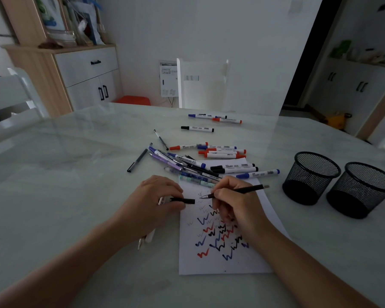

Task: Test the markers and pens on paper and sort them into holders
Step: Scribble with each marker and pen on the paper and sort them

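Observation:
My right hand point(238, 207) grips a thin black pen point(246, 189) with its tip on the upper part of a white paper sheet point(218, 261) covered in red, blue and black squiggles. My left hand point(156, 201) rests at the sheet's left edge and pinches a black pen cap point(183, 200). A pile of markers and pens point(200, 163) lies just beyond the paper. Two black mesh holders stand at the right, the nearer holder point(360, 190) beside the farther holder point(310, 177); I see nothing in them.
More markers point(213, 118) lie farther back on the marble table point(65, 174), and a single dark pen point(137, 160) lies left of the pile. A pale pen point(146, 238) shows under my left wrist. A white chair point(202, 83) stands at the far edge.

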